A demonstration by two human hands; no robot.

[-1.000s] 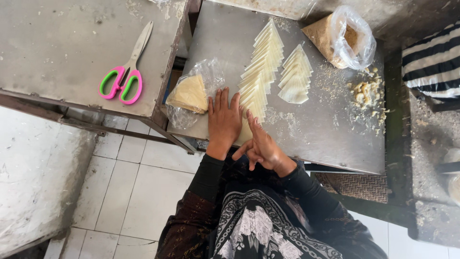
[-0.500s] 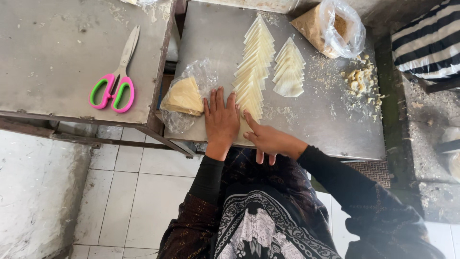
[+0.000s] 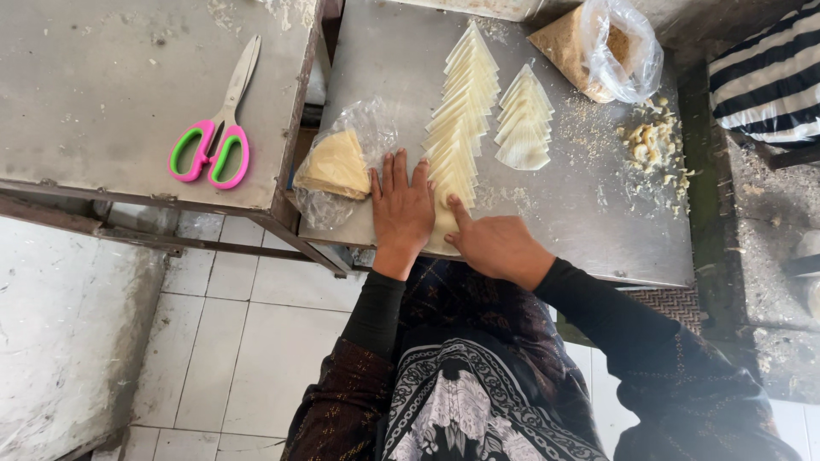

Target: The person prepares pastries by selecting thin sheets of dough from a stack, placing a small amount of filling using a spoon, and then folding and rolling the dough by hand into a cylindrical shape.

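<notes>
Head cam, only view I've got. My left hand (image 3: pixel 401 209) lies flat at frame centre, fingers spread and pressed on the steel table (image 3: pixel 589 222), holding nothing, its fingertips touching the near end of the long row of pale wrapper triangles (image 3: pixel 461 128). My right hand (image 3: pixel 495 248) sits just right of it, lower centre, loosely curled w/ index finger (image 3: pixel 457 213) pointing up-left onto the bottom sheet of that row; not clamped on anything I can see.

The row's long axis runs from the hands up toward top centre, so it lies straight ahead of both hands; right index is the closer contact. A shorter stack of triangles (image 3: pixel 523 124) sits right of the row, apart from it.

Left of the left hand: bagged wrappers (image 3: pixel 337 162). Upper right: bag of brown filling (image 3: pixel 598 43), crumbs (image 3: pixel 649 141). Upper left, on a separate table: pink-green scissors (image 3: pixel 213 137).
</notes>
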